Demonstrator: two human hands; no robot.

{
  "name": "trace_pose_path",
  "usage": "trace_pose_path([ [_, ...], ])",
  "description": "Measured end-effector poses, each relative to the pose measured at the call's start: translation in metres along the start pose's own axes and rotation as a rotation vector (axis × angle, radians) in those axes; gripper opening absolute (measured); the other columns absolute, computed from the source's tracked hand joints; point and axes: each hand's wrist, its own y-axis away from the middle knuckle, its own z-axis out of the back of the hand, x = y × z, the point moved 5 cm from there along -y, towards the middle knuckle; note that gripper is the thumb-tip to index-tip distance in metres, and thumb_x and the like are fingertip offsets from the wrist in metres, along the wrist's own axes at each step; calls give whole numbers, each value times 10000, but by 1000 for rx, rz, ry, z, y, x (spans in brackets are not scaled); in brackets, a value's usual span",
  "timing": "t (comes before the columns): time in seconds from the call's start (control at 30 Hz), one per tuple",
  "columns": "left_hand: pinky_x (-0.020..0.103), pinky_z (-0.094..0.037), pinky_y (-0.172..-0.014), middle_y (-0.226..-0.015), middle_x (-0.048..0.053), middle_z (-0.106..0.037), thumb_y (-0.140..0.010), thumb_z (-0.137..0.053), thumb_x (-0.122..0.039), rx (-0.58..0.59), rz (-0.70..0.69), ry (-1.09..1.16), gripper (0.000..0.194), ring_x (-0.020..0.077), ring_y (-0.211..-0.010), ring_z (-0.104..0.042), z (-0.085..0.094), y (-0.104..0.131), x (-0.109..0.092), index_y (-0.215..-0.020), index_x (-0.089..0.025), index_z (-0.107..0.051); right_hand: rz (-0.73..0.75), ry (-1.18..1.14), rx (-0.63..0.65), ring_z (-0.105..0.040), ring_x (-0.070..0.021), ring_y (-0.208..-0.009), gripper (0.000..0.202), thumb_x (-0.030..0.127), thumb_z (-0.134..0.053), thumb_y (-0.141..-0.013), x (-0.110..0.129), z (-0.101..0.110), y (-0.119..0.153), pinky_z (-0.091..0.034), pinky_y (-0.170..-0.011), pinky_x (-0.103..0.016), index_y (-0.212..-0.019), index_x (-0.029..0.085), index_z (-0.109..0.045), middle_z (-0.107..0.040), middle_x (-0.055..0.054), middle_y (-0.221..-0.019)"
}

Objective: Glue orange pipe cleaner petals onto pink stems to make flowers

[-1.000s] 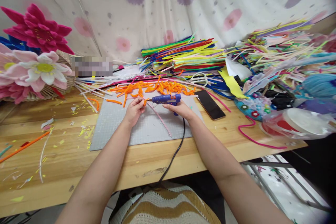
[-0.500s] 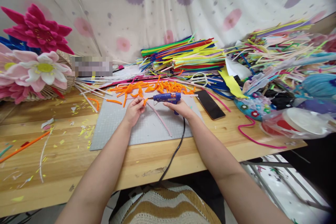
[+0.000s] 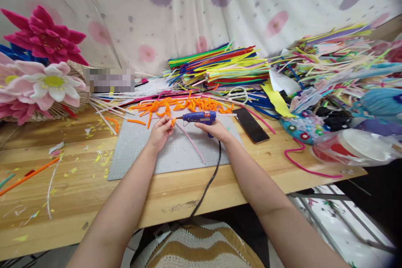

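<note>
Over the grey cutting mat [image 3: 182, 157], my left hand [image 3: 161, 133] pinches a small orange fuzzy piece [image 3: 173, 122] between its fingertips. My right hand [image 3: 216, 129] is wrapped round a blue glue gun [image 3: 199, 117], whose nozzle points left at the orange piece. Whether the nozzle touches it is too small to tell. A clear glue stick [image 3: 230, 114] sticks out of the gun's back. Several orange twisted pieces [image 3: 201, 104] lie along the mat's far edge. A pale pink stem [image 3: 193, 144] lies slanted on the mat between my hands.
A phone [image 3: 252, 124] lies right of the mat, near white-handled scissors [image 3: 238, 93]. Bundles of coloured pipe cleaners [image 3: 226, 67] are piled behind. Fuzzy flowers [image 3: 52, 83] stand at left, a plastic-wrapped tub [image 3: 351, 146] at right. The gun's black cord [image 3: 209, 184] crosses the front edge.
</note>
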Motion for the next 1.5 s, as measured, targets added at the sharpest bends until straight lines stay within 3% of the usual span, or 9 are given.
trace_pose_path([
  [0.17,164,-312,-427,-616,-1,-536,-593,-681,-175,-17,15,45,169,76,-556,-499,-1,1,-2,-715,-142,-570,18,37,-61,-447,-107,-579,394,510,-630,-597,-1,5,-2,-352,-542,-239,-778,163,-584,-526,6,-609],
  [0.4,162,-305,-422,-631,0,-540,-591,-680,-164,-12,22,59,170,74,-557,-503,-2,1,-2,-715,-137,-566,-16,-1,8,-417,-85,-533,398,509,-639,-594,-1,-1,1,-344,-521,-226,-773,158,-582,-502,18,-578],
  [0.77,166,-303,-432,-617,-6,-538,-606,-674,-165,-16,38,37,162,71,-555,-496,-1,1,-1,-715,-149,-555,-6,-36,-58,-432,-82,-537,354,489,-652,-595,-4,4,-3,-346,-516,-224,-682,160,-553,-511,13,-603],
  [1.0,167,-305,-425,-600,-12,-527,-604,-678,-182,-34,37,16,166,60,-519,-475,1,0,1,-708,-139,-556,57,-245,41,-391,-65,-469,356,489,-627,-633,-7,2,-3,-314,-463,-217,-592,167,-482,-456,34,-526],
  [1.13,158,-300,-415,-598,-14,-535,-605,-675,-156,-81,50,68,172,62,-519,-487,3,0,-1,-722,-144,-548,66,-268,-31,-418,-69,-483,332,478,-625,-643,-7,19,-3,-325,-460,-218,-632,162,-524,-519,9,-583],
  [1.23,150,-298,-411,-610,-9,-541,-619,-660,-133,-81,53,122,153,62,-533,-495,3,0,-4,-725,-142,-550,72,-169,-112,-400,-59,-474,322,466,-637,-640,-3,42,1,-306,-442,-213,-675,154,-568,-564,-8,-645],
  [1.33,143,-298,-412,-635,-10,-545,-635,-649,-120,-67,52,181,137,58,-549,-499,2,2,-8,-719,-149,-545,11,-8,-88,-403,-60,-474,332,459,-665,-614,-2,60,9,-313,-442,-212,-715,148,-609,-597,-23,-675],
  [1.5,136,-309,-419,-681,-13,-557,-655,-637,-116,-61,48,245,144,52,-556,-494,2,3,-10,-728,-173,-527,-58,170,-115,-576,-154,-714,431,453,-704,-562,-16,74,22,-445,-628,-263,-881,167,-650,-660,-68,-854],
])
